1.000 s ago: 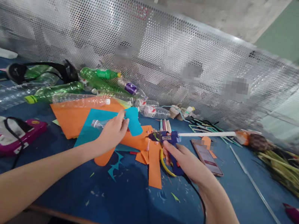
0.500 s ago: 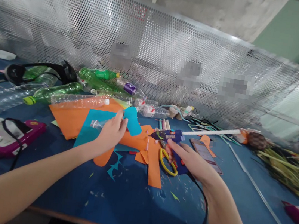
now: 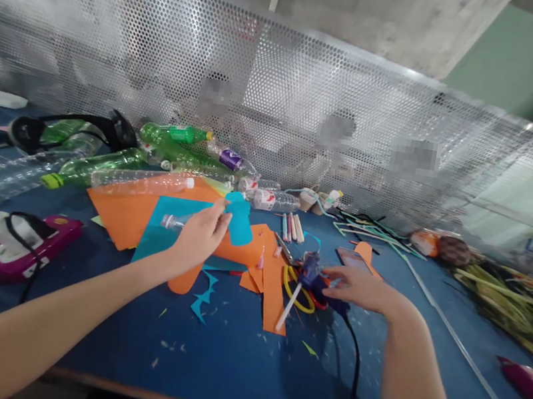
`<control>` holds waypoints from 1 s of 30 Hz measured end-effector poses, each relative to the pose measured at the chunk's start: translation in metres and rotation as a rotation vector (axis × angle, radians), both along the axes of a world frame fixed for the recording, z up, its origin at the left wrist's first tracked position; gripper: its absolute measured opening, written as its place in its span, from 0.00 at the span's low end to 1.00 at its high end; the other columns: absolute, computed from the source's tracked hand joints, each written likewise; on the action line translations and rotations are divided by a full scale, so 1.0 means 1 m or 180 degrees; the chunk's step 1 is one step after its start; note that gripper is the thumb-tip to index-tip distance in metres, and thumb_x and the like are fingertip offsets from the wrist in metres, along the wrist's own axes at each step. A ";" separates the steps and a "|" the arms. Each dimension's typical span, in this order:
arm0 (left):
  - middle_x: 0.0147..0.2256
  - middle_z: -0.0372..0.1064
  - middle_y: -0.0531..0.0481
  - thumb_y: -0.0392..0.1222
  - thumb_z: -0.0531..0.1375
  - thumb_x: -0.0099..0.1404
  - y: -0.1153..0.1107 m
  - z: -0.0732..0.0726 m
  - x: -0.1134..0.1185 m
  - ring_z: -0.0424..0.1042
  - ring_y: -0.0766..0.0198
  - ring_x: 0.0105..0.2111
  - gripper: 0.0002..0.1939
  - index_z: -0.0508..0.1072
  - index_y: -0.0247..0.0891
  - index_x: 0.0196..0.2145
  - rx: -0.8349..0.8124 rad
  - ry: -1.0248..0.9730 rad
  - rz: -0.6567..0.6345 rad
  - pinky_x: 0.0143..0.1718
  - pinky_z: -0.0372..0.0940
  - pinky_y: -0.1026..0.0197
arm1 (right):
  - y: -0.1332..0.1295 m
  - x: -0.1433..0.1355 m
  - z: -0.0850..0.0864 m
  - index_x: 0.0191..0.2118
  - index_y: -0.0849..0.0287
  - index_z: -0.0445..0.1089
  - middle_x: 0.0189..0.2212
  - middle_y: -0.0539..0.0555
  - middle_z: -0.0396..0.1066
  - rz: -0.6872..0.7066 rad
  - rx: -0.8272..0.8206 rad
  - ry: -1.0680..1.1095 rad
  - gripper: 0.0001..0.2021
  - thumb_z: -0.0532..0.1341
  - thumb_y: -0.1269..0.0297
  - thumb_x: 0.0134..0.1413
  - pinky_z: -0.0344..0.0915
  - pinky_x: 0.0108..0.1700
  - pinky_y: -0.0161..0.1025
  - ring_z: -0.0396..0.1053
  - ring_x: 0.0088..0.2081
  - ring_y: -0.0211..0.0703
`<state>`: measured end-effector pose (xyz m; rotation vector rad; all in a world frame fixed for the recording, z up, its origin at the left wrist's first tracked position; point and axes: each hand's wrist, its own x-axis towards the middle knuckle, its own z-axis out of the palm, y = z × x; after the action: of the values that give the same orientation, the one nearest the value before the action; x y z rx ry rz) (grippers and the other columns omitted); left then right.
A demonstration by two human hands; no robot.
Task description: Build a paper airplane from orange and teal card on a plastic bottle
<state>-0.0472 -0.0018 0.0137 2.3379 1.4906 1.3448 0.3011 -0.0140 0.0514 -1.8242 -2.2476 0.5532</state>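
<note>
A blue paper cutout with rounded ends [image 3: 239, 221] is pinched between the thumb and fingers of my left hand [image 3: 203, 230]. That hand is above a blue sheet [image 3: 151, 239] and an orange paper-covered bottle [image 3: 235, 250]. My right hand [image 3: 356, 286], its fingers loosely apart, hovers at the handle of a blue glue gun [image 3: 309, 272]. The gun lies over yellow-handled scissors [image 3: 289, 289], its white glue stick [image 3: 288, 307] angled toward me. Whether my fingertips still touch the gun is hard to make out. An orange paper strip [image 3: 274, 298] lies beneath the stick.
Plastic bottles [image 3: 100, 166] crowd the back left, beside a black headset [image 3: 123, 131]. A magenta power strip [image 3: 54, 247] sits at left. Markers [image 3: 295, 228], a phone [image 3: 354, 260] and dried leaves [image 3: 507, 305] are farther right. A perforated metal screen [image 3: 285, 81] rises behind.
The glue gun has been swung round and lowered onto the scissors, its stick now toward me. My right hand's grip has loosened. The blue cutout has tilted slightly in my left hand.
</note>
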 end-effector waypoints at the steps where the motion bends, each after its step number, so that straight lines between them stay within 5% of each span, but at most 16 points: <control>1: 0.28 0.66 0.48 0.43 0.45 0.69 -0.001 0.001 0.000 0.67 0.60 0.31 0.13 0.61 0.36 0.47 0.0029 0.0064 -0.0050 0.32 0.61 0.58 | -0.002 -0.006 0.004 0.30 0.56 0.75 0.26 0.56 0.73 -0.0072 0.0214 0.0282 0.14 0.68 0.55 0.35 0.63 0.38 0.48 0.70 0.33 0.53; 4: 0.31 0.67 0.47 0.42 0.46 0.69 -0.004 0.005 0.002 0.67 0.58 0.36 0.12 0.62 0.37 0.46 0.0064 0.0165 -0.0292 0.36 0.62 0.57 | -0.008 -0.038 0.016 0.36 0.54 0.72 0.36 0.57 0.73 -0.0074 0.0767 0.0968 0.11 0.59 0.54 0.51 0.63 0.44 0.48 0.70 0.38 0.50; 7: 0.35 0.68 0.46 0.40 0.46 0.69 -0.009 0.009 0.005 0.65 0.58 0.41 0.10 0.63 0.38 0.42 0.0193 0.0266 -0.0617 0.41 0.62 0.56 | -0.016 -0.087 0.018 0.48 0.51 0.65 0.47 0.54 0.67 0.0446 0.1065 0.1373 0.18 0.60 0.56 0.51 0.63 0.48 0.44 0.66 0.46 0.47; 12: 0.37 0.68 0.46 0.38 0.46 0.69 -0.017 0.013 0.009 0.63 0.59 0.40 0.09 0.64 0.37 0.40 0.0468 0.0546 -0.1061 0.42 0.61 0.56 | -0.025 -0.143 0.009 0.39 0.52 0.69 0.39 0.55 0.68 0.0871 0.1858 0.1073 0.08 0.59 0.61 0.53 0.60 0.49 0.48 0.64 0.45 0.49; 17: 0.38 0.68 0.45 0.42 0.48 0.68 -0.015 0.018 0.002 0.65 0.59 0.41 0.10 0.62 0.37 0.45 0.0349 0.0139 -0.0794 0.43 0.61 0.55 | -0.002 -0.137 0.013 0.33 0.56 0.69 0.33 0.54 0.70 0.0431 0.1701 0.1222 0.09 0.57 0.57 0.53 0.63 0.42 0.45 0.67 0.37 0.48; 21: 0.34 0.69 0.48 0.39 0.51 0.65 -0.005 0.020 -0.008 0.66 0.60 0.38 0.06 0.67 0.38 0.35 0.0423 0.0271 -0.0514 0.43 0.61 0.56 | 0.028 -0.124 0.014 0.37 0.60 0.69 0.34 0.54 0.72 0.0446 0.1245 0.1913 0.13 0.57 0.56 0.52 0.64 0.42 0.42 0.69 0.37 0.44; 30: 0.34 0.69 0.49 0.36 0.56 0.60 0.000 0.007 -0.004 0.65 0.60 0.40 0.02 0.69 0.38 0.31 0.0428 0.0948 -0.0898 0.44 0.61 0.55 | 0.030 -0.124 -0.008 0.30 0.60 0.70 0.27 0.52 0.69 0.0422 0.1103 0.1429 0.11 0.59 0.56 0.49 0.63 0.31 0.38 0.67 0.26 0.41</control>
<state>-0.0509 -0.0015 0.0203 2.8054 1.0951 1.0971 0.1771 0.0162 0.0429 -1.2476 -2.0107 0.4962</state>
